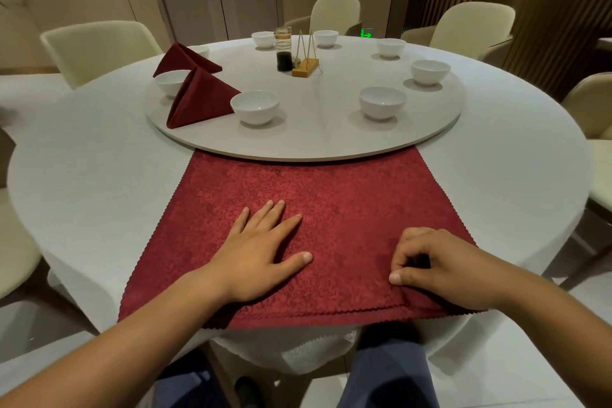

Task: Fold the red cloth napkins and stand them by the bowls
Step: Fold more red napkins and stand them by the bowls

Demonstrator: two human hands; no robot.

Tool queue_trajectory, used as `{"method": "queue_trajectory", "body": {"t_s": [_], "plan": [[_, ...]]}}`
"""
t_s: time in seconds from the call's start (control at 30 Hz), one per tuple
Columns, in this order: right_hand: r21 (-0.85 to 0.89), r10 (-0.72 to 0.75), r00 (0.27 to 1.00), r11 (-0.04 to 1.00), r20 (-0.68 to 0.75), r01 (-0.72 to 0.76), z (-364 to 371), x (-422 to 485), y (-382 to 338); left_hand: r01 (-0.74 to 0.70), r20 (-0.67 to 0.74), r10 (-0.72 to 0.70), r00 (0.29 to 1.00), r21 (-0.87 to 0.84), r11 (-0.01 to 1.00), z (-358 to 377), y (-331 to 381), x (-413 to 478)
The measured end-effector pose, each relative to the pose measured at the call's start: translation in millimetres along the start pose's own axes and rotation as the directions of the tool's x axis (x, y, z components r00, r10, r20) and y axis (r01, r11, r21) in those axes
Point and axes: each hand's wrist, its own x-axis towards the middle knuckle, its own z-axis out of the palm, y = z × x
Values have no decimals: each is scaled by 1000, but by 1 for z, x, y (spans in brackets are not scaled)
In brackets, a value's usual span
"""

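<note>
A red cloth napkin [331, 195] lies flat on the white tablecloth at the near edge, folded double with two zigzag hems along its front. My left hand [261, 252] presses flat on its middle with fingers spread. My right hand [433, 262] has curled fingers and pinches the napkin near its front right corner. Two folded red napkins stand as tents on the turntable's left side: one [198, 99] next to a white bowl [255, 107], the other [182, 58] behind a second bowl [170, 81].
The round turntable [314, 139] carries several more white bowls [382, 102], a dark sauce jar [283, 53] and a wooden toothpick stand [306, 66] at its centre. Cream chairs [99, 46] ring the table. My legs show below the table's edge.
</note>
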Motion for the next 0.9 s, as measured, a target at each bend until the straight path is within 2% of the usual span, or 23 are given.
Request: {"method": "queue_trajectory", "body": {"t_s": [0.13, 0.37, 0.47, 0.57, 0.67, 0.77, 0.9], "plan": [[73, 1, 999, 997, -37, 2, -1, -1, -2, -16, -11, 15, 1000, -71, 997, -2, -2, -1], [60, -15, 998, 998, -67, 19, -3, -1, -4, -73, -69, 62, 996, -170, 983, -5, -5, -4], [52, -18, 997, 998, -73, 21, -4, -1, -7, -210, -170, 162, 972, -312, 927, -15, 6, -12], [52, -11, 996, 998, -89, 16, -4, 0, -10, -314, -113, 298, 948, -494, 811, -27, 31, -21], [63, 1, 997, 998, -82, 4, -5, 2, -11, -357, -63, 366, 928, -424, 832, -25, 45, -21], [79, 20, 998, 997, -68, -14, -7, 2, -11, -330, -73, 330, 941, -410, 850, -24, 45, -18], [94, 21, 996, 995, -84, -13, -8, 6, -12, -222, -48, 225, 973, -449, 866, -26, 49, -16]]}}
